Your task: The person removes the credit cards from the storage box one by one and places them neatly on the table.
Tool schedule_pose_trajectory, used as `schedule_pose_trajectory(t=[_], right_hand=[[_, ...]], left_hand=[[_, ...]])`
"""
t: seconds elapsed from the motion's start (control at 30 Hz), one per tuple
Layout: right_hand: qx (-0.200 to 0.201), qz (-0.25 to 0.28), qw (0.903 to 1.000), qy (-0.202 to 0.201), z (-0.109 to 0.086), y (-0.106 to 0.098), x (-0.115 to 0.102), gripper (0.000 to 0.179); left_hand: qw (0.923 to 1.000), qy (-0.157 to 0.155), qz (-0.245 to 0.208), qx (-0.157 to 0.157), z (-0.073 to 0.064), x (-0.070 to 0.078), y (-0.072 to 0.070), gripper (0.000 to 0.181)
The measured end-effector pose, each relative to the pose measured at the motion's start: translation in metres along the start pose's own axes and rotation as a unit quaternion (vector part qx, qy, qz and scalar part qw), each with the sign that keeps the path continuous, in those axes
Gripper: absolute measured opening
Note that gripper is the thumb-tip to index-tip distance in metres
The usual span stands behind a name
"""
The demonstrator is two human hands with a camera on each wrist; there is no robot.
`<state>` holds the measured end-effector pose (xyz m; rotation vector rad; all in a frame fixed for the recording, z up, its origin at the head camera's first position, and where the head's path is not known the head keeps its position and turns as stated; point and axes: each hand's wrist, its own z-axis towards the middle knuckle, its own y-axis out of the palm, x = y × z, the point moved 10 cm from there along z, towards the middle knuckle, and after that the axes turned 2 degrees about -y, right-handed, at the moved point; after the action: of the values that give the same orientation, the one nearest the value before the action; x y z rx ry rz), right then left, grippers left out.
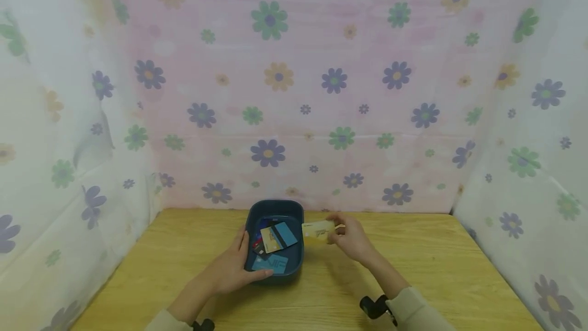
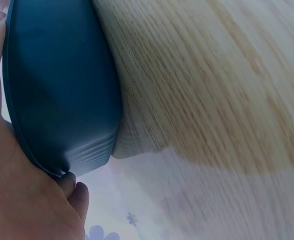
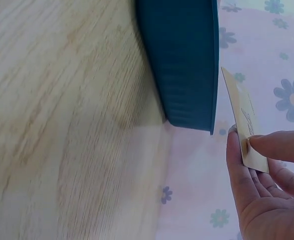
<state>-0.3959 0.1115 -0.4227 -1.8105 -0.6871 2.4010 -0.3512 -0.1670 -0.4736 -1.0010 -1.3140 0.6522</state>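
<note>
One wood-grain tabletop (image 1: 390, 280) spanned the lower frame, supporting a dark-blue plastic bin (image 1: 275, 209) at lower centre. The left hand (image 1: 229, 268), fingers partly spread, gripped its left side, apparently for steadiness. The right hand (image 1: 352, 239) pinched a pale-yellow card (image 1: 316, 229) by one end beside the right rim, probably leaving its print exposed.

A wood-grained tabletop (image 1: 413, 254) spans the lower frame, with a dark blue tray (image 1: 277, 208) resting on it at lower centre.
</note>
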Motion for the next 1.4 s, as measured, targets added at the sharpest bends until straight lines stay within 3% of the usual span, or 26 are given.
schedule_pose_trajectory(t=[0.27,0.7,0.97,1.4], right_hand=[[0.007,0.003,1.0,-0.004,0.001,-0.008,0.004,0.042],[0.057,-0.017,0.9973,0.043,0.016,-0.023,0.028,0.043],[0.064,0.001,0.9959,0.063,0.026,-0.025,0.045,0.045],[0.075,-0.013,0.9945,0.072,0.04,-0.02,0.06,0.046]], left_hand=[[1.0,-0.002,0.004,-0.002,0.001,0.0,0.001,0.13],[1.0,0.005,0.001,-0.001,0.002,0.001,0.0,0.133],[1.0,-0.002,0.002,-0.007,0.001,0.0,0.001,0.132],[0.9999,0.008,-0.002,-0.009,-0.001,0.002,0.0,0.133]])
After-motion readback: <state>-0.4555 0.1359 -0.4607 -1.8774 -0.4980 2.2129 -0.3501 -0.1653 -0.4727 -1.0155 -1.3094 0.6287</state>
